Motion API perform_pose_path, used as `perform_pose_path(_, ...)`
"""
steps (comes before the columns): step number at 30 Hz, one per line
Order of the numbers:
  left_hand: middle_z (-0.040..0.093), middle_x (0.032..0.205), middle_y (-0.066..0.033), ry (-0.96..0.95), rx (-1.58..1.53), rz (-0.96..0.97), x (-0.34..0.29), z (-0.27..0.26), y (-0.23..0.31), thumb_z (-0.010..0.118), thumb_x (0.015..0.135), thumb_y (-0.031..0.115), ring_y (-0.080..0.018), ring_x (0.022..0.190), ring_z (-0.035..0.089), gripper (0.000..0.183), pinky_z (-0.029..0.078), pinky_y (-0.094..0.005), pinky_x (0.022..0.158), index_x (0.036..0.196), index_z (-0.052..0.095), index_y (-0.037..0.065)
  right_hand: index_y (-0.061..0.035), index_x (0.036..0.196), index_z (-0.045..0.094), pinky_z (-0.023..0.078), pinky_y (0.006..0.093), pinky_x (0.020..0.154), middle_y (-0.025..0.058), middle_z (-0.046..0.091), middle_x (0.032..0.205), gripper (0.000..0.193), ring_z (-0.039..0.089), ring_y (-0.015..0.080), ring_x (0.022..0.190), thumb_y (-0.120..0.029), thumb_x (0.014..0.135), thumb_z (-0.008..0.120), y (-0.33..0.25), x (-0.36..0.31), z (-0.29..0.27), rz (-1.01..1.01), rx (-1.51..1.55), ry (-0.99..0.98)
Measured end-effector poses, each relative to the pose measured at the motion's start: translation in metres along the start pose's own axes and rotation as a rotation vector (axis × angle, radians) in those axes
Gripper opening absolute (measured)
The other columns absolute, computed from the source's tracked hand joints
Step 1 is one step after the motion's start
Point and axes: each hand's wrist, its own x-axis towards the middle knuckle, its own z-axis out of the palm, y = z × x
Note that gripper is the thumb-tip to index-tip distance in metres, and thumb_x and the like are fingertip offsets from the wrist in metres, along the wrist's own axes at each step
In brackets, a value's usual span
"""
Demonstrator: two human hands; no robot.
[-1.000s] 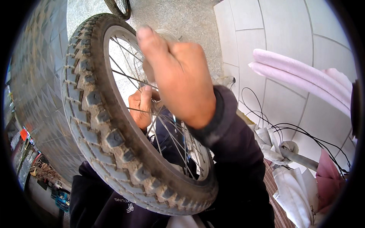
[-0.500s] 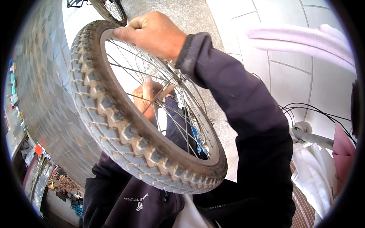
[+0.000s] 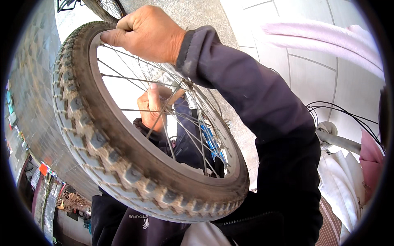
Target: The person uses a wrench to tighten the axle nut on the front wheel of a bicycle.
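A bicycle wheel (image 3: 104, 135) with a knobby, dirt-covered tyre is held up tilted in front of my chest. My right hand (image 3: 150, 35) reaches over the top and is closed on the far rim, thumb on the metal edge. Through the spokes (image 3: 168, 108) my left hand (image 3: 152, 108) shows at the hub, thumb raised and fingers curled around the middle of the wheel. Spokes cover part of that hand, so its exact grip on the hub is partly hidden.
Another bicycle's wheel (image 3: 107, 9) stands at the far left. A pale pink cloth-like roll (image 3: 320, 39) hangs at the right, above black cables (image 3: 349, 112) and white cloth (image 3: 340, 184). Something blue (image 3: 211, 141) shows behind the spokes. Assorted clutter (image 3: 74, 201) lies at lower left.
The wheel has shifted left and come a little nearer, its tyre looking larger. My right hand has moved left and up with the rim; my left hand stays at the hub.
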Motion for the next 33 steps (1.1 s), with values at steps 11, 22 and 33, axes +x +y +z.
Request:
perform_pose_path(11, 0.062, 0.067, -0.0089, 0.029, 0.059, 0.049, 0.002, -0.007, -0.012, 0.039, 0.100, 0.033, -0.0144, 0.060, 0.054, 0.053, 0.042, -0.0289, 0.057, 0.076, 0.064, -0.007, -0.0033, 0.068, 0.069, 0.048, 0.0394, 0.059, 0.0164, 0.059, 0.057, 0.040, 0.059, 0.0306, 0.058, -0.037, 0.086, 0.056, 0.001, 0.003, 0.013, 0.042, -0.197, 0.152)
perform_pose_path(22, 0.065, 0.076, -0.0103, -0.008, 0.202, 0.017, 0.001, -0.013, -0.012, 0.032, 0.098, 0.046, -0.0137, 0.064, 0.055, 0.064, 0.044, -0.0258, 0.058, 0.083, 0.066, -0.006, -0.0056, 0.083, 0.072, 0.051, 0.0412, 0.079, 0.0232, 0.066, 0.081, 0.032, 0.064, 0.0396, 0.079, -0.032, 0.085, 0.054, 0.052, 0.033, 0.030, 0.361, -0.297, 0.126)
perform_pose_path(33, 0.063, 0.078, -0.0154, 0.021, 0.238, -0.005, -0.001, -0.010, -0.009, 0.036, 0.100, 0.043, -0.0195, 0.070, 0.059, 0.063, 0.051, -0.0303, 0.065, 0.084, 0.064, -0.012, -0.0016, 0.113, 0.065, 0.046, 0.0418, 0.095, 0.0188, 0.062, 0.119, 0.033, 0.060, 0.0339, 0.108, -0.011, 0.088, 0.045, 0.102, 0.052, 0.030, 0.236, -0.917, -0.673)
